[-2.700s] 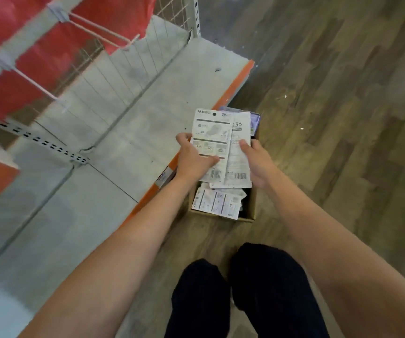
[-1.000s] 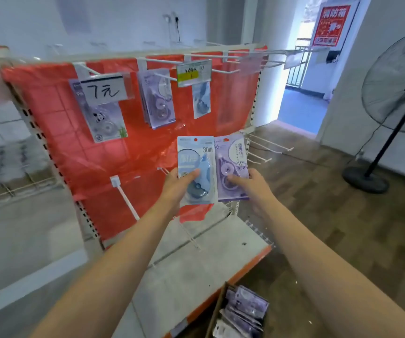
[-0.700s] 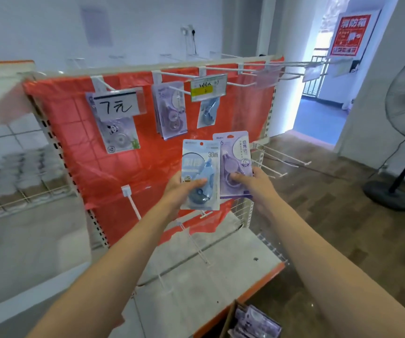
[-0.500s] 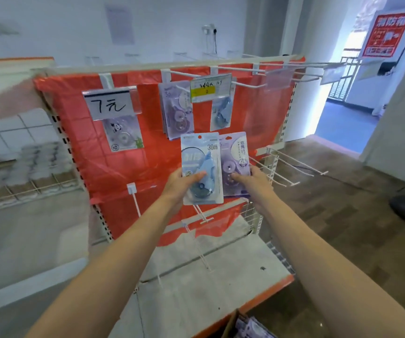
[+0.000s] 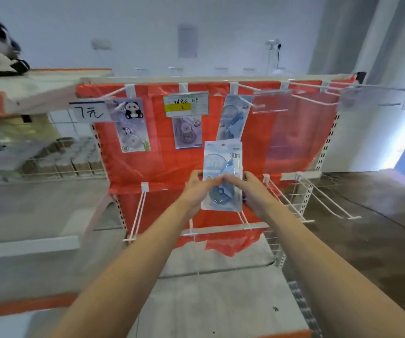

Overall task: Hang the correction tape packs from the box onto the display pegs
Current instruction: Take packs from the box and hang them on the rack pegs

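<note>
A: Head view, and both hands meet at the blue correction tape pack [image 5: 223, 175], held upright in front of the red backing sheet [image 5: 291, 140].

B: The left hand [image 5: 196, 189] has its fingers curled round the pack's left edge. The right hand [image 5: 248, 189] pinches the right side, thumb across the front.

A: A sliver of purple [image 5: 244, 198] peeks out behind the right hand; what it is I cannot tell.

B: Up top, three packs hang on pegs: a panda pack [image 5: 131, 125], a purple pack [image 5: 187, 132] under a yellow price tag [image 5: 185, 104], and a hanging blue pack [image 5: 233, 118] just above the held one.

A: Bare white pegs [image 5: 328, 203] jut out lower right.
</note>
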A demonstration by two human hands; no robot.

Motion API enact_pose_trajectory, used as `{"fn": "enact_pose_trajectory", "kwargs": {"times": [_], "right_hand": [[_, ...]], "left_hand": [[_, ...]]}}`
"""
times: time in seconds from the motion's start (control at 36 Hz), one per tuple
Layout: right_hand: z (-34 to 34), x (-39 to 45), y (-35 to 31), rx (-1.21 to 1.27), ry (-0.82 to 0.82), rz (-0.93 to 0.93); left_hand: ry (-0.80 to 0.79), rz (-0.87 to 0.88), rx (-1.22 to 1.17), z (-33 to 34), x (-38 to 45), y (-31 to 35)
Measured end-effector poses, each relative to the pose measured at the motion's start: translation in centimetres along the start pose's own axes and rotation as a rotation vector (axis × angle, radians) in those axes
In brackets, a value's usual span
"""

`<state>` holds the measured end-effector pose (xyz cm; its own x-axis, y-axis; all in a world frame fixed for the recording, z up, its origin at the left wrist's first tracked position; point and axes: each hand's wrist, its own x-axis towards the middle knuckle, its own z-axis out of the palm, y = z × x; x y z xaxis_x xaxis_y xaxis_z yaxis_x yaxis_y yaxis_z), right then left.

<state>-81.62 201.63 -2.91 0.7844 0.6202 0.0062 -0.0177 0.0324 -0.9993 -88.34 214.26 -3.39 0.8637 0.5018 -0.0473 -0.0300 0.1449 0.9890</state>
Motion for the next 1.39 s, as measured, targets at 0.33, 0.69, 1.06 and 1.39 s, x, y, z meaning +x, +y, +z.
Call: {"fn": "enact_pose_trajectory", "kwargs": {"times": [0.33, 0.69, 1.06, 1.39], "right_hand": [[-1.9, -0.3, -1.2, 0.001, -0.035, -0.103], [-3.7, 1.4, -1.4, -0.120, 0.086, -0.027], [-3.5, 1.3, -3.6, 0.134, 0.032, -0.226], [-4.5, 1.3, -3.2, 0.172, 0.040, -0.306]], "left_hand": [[0.156, 0.068, -0.091, 1.1, -1.8, 0.8], [0.300, 0.121, -0.003, -2.6, -2.5, 2.6], [0.285, 0.163, -0.061, -3.9, -1.6, 4.0], [0.222, 0.215, -0.104, -3.2, -0.5, 5.1]]}}
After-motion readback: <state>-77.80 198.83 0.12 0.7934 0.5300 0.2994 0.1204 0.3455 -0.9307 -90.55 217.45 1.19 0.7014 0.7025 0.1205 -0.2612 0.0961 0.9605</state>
